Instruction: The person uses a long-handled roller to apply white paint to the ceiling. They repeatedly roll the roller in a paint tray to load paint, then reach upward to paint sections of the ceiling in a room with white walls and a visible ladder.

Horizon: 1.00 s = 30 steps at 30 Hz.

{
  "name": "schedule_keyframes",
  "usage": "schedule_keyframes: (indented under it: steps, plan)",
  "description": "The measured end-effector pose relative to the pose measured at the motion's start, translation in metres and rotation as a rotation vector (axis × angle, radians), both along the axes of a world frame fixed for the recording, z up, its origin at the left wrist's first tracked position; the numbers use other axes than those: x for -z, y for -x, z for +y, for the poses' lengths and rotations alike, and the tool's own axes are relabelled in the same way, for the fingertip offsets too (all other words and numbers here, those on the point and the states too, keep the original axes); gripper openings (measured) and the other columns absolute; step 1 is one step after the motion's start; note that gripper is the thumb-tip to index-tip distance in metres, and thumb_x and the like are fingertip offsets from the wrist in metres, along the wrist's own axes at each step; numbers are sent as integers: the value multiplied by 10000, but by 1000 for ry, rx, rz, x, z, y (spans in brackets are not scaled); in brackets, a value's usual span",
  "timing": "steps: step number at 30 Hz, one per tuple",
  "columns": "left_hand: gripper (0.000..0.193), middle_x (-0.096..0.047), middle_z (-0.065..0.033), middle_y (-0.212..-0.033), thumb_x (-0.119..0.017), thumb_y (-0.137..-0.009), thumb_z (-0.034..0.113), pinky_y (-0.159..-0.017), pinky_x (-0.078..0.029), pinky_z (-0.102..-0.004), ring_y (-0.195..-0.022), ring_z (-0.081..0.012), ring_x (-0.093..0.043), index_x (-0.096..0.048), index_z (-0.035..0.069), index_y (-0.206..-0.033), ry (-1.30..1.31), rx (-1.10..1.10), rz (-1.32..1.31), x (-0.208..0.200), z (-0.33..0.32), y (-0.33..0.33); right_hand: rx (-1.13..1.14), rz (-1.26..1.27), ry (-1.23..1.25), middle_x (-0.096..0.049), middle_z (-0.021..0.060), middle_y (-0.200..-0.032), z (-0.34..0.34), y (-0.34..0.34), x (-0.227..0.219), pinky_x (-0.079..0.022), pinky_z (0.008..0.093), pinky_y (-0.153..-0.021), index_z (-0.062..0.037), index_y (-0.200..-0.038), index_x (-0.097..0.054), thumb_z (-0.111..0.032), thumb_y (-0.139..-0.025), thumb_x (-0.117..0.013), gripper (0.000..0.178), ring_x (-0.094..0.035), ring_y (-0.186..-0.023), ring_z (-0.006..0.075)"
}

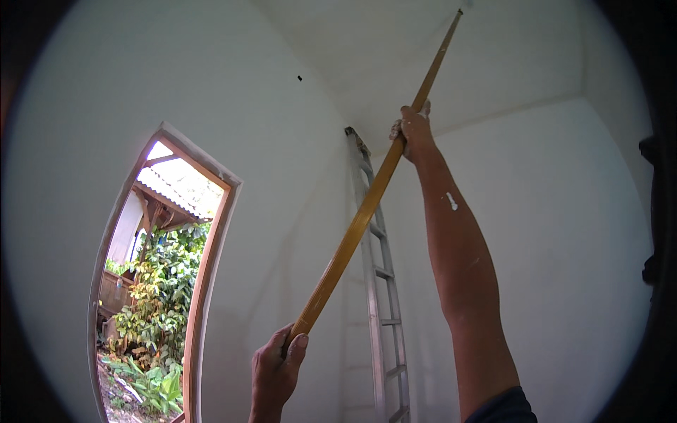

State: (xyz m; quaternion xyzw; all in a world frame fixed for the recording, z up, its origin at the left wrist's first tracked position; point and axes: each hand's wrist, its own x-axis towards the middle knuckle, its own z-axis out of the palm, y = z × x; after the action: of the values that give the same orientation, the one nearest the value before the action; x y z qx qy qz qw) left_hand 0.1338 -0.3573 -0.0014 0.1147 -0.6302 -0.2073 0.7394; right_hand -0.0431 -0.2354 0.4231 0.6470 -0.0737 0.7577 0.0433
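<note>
A long yellow-brown pole (pixel 360 222) slants up from lower centre toward the ceiling at the upper right. Around its lower end my left hand (pixel 276 366) is closed, thumb lying along the pole. Higher up, my right hand (pixel 414 132) grips the same pole with the arm stretched out. White paint-like smears mark the right fingers and forearm. The pole's far tip is small near the ceiling, and I cannot make out what is fixed there.
An aluminium ladder (pixel 381 282) leans by the room corner behind the pole, a cloth-like bundle (pixel 360 143) at its top. To the left a wood-framed opening (pixel 194 303) shows plants and a roof outside. White walls (pixel 282 233) meet a pale ceiling (pixel 522 49).
</note>
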Motion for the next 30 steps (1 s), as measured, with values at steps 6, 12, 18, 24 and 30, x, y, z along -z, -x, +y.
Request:
schedule_keyframes:
  steps: [6,12,18,24,30]
  plan:
    - [393,-645,-46,-740,-654,-995,314,-683,-500,-286,-685,-112,-585,-682,-5,-1222,-72,-48,21,-1,-17,9,-13,-3,-77,-436,42,-654,-23,2,-3,-465,334,-459,-253,-1532,-53,-174,-956,-543,761,-457,-502,154]
    - [337,-632,-40,-700,-684,-975,324,-638,-489,-299,-649,-107,-571,-721,8,-1086,-165,-86,62,16,-78,20,-12,56,-40,-438,41,-635,-100,-4,13,-454,342,-460,-180,-1464,-208,-201,-954,-540,610,-459,-474,165]
    - [325,-576,-14,-625,-688,-972,318,-560,-451,-293,-581,-87,-523,-712,-2,-926,-214,-88,103,57,-149,22,-88,13,-252,-477,56,-665,-196,-15,37,-460,345,-439,-203,-1422,-250,-211,-1001,-516,498,-480,-465,176]
    - [316,-536,18,-578,-674,-984,307,-509,-406,-258,-536,-52,-482,-711,17,-867,-306,-27,175,90,-215,9,47,-18,-292,-502,57,-718,-278,-55,75,-467,310,-429,-304,-1624,81,-181,-1001,-473,843,-478,-487,140]
    - [292,-503,44,-581,-662,-991,263,-478,-356,-244,-523,-42,-445,-686,4,-859,-351,33,218,117,-271,-9,101,24,-331,-475,39,-736,-339,-93,108,-452,270,-406,-279,-1622,102,-140,-990,-430,837,-456,-486,110]
